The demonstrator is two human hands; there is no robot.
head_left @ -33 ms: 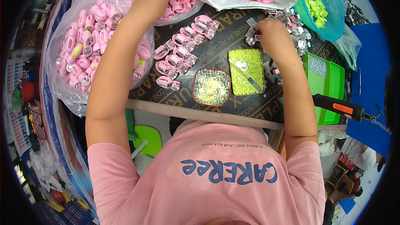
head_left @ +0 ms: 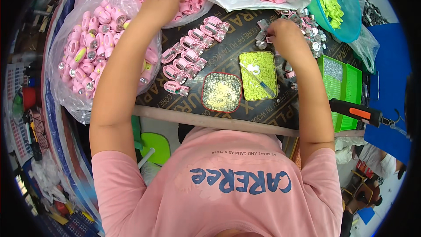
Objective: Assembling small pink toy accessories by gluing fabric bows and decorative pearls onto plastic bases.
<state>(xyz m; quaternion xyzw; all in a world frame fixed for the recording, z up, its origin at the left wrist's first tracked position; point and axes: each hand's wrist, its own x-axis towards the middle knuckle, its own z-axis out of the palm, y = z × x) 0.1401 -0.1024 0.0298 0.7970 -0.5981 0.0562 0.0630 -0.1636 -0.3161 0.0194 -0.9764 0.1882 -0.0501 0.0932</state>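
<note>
My left hand reaches over the plastic bag of pink plastic shells at the back; its fingertips are hidden, so its grip cannot be told. My right hand has its fingers curled together among small silver-and-clear parts; what they hold, if anything, is hidden. Between my arms, pink half-shells fitted with metal pieces lie in slanting rows. Nearer me are a red-rimmed tin of small clear-and-silver beads or lenses and a tin of small yellow-green pieces with a screwdriver lying across it.
A clear bag of pink flashlights stands at the left. White sacking with pink parts lies at the back. A teal bowl holds yellow-green pieces. At the right are a green compartment box and a black-and-orange-handled tool.
</note>
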